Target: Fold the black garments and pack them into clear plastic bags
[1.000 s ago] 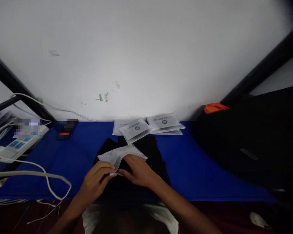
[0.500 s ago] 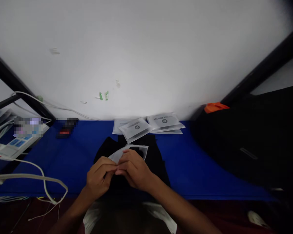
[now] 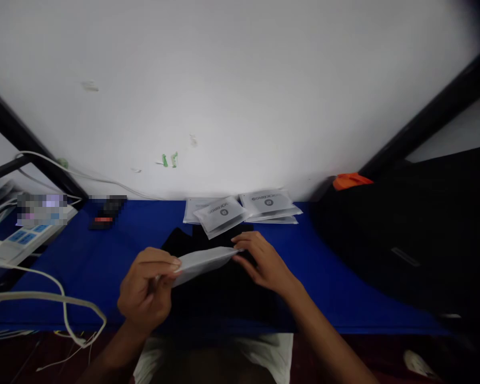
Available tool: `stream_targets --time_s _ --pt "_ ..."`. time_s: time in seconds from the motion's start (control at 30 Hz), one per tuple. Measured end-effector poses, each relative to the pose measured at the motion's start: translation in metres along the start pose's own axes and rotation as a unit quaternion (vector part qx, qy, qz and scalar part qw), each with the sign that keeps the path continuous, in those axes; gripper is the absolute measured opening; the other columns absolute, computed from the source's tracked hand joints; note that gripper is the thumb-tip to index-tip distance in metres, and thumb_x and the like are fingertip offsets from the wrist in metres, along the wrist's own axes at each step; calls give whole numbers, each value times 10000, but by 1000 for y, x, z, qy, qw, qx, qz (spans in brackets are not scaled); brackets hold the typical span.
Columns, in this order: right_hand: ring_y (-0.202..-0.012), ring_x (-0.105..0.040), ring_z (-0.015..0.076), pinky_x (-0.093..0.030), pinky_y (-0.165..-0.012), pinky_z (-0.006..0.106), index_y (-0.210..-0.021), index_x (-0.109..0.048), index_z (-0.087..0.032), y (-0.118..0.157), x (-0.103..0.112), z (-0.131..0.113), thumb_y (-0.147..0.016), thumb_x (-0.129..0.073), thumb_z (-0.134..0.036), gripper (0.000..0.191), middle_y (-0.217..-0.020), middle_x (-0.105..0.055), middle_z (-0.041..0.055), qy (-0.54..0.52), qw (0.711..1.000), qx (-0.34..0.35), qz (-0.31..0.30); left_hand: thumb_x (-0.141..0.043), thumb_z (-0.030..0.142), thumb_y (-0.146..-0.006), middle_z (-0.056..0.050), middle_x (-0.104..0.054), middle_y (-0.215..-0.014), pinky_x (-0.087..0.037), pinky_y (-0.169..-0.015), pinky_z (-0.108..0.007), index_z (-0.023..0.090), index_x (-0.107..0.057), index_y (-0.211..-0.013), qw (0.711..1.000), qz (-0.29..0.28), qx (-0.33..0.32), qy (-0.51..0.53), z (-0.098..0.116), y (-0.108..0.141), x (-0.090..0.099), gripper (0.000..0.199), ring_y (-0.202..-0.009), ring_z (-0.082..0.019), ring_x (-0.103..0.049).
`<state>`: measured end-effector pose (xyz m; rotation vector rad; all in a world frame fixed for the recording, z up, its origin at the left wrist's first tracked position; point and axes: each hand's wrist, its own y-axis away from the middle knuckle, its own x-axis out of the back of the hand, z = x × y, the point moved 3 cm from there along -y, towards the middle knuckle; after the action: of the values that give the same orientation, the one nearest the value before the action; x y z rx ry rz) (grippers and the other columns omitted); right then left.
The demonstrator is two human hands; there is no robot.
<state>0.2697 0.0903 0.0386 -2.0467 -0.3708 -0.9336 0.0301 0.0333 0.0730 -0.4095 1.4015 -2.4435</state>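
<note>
A frosted plastic pouch point(image 3: 204, 261) hangs tilted between my hands, over dark folded cloth point(image 3: 224, 290) on the blue surface. My left hand point(image 3: 150, 285) is closed, pinching the pouch's left end between thumb and fingers. At the opposite corner, my right hand point(image 3: 264, 264) has its fingertips on the pouch, with the thumb lower and a little apart. What the pouch holds, if anything, cannot be made out. Just beyond the cloth lie several similar printed pouches point(image 3: 221, 216), overlapping one another against the wall.
A large black bag point(image 3: 384, 229) with an orange piece point(image 3: 352, 181) on top takes up the right side. On the left are a white power strip point(image 3: 32, 234), loose white cables point(image 3: 76, 301) and a blurred dark object point(image 3: 108, 212). Black frame bars slant at both sides.
My hands have moved apart, the left one leftward and the right one rightward. The pouch has turned from facing me to nearly edge-on, stretched between them.
</note>
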Motion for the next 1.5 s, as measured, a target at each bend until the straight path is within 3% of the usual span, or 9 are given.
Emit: stream_targets --time_s 0.1,0.2,0.3,0.43,0.6,0.83,1.07,1.23,1.5 --pt "-1093 -603 228 -509 -913 405 -1359 -447 -192 -10 5 -20 -848 -645 -240 550 -1208 -644 119 -27 994 -1 -110 -596 113 -886 -30 -661 -800 -571 -619 -315 181 -610 -872 998 -37 -16 55 10 0 -18 70 -745 -167 -667" --pt "-1091 -620 210 -499 -930 387 -1340 -500 -197 -25 13 -22 -829 -520 -104 519 -1207 -668 89 1 991 30 -128 -576 110 -898 -24 -675 -821 -583 -676 -333 197 -606 -912 991 -89 -74 70 17 -8 -30 92 -765 -160 -662" --pt "-1251 -528 248 -422 -1034 459 -1323 -531 -196 -46 20 3 -867 -463 -118 468 -1336 -604 99 98 992 31 -75 -607 104 -881 -19 -690 -852 -566 -769 -365 203 -619 -925 986 -129 -108 21 8 -18 -37 108 -799 -160 -650" --pt "-1367 -395 268 -305 -1117 498 -1386 -481 -169 -66 6 57 -912 -426 -109 481 -1458 -490 115 228 969 -18 -90 -613 179 -899 -66 -676 -970 -532 -844 -371 189 -646 -966 976 -207 -25 -63 -25 -6 -44 75 -935 -187 -637" --pt "-1407 -324 296 -274 -1132 449 -1457 -349 -40 -54 -37 101 -687 -558 -5 798 -1534 -331 218 258 923 -35 -283 -620 256 -893 -81 -655 -1135 -501 -961 -420 210 -661 -1053 901 -421 46 -93 -57 43 -35 172 -1060 -213 -621" --pt "-1360 -366 325 -273 -1115 449 -1439 -374 -55 -55 -57 97 -776 -567 -124 694 -1476 -398 234 285 930 -27 -229 -628 348 -884 -103 -423 -1504 -368 -1106 -533 267 -424 -1431 822 -545 63 -151 -74 83 -12 590 -1399 -293 -372" --pt "-1266 -461 301 -339 -1069 442 -1357 -472 -59 -63 -75 101 -892 -451 -91 467 -1386 -500 231 303 930 -12 -209 -538 401 -941 -104 -336 -1554 -304 -1142 -536 262 -276 -1509 801 -570 47 -178 -75 91 -16 641 -1446 -286 -284" --pt "-1171 -542 252 -402 -1016 386 -1336 -501 -104 -71 -63 109 -862 -471 -48 478 -1325 -578 157 289 929 6 -232 -512 440 -952 -94 -335 -1557 -301 -1147 -525 263 -282 -1507 801 -566 46 -187 -78 94 -16 626 -1442 -279 -293" --pt "-1091 -580 283 -472 -920 401 -1313 -515 -102 -74 -42 101 -883 -557 -183 440 -1274 -617 174 293 930 19 -219 -467 506 -959 -42 -293 -1577 -304 -1156 -506 305 -256 -1515 796 -569 55 -199 -83 100 -15 628 -1447 -277 -285"
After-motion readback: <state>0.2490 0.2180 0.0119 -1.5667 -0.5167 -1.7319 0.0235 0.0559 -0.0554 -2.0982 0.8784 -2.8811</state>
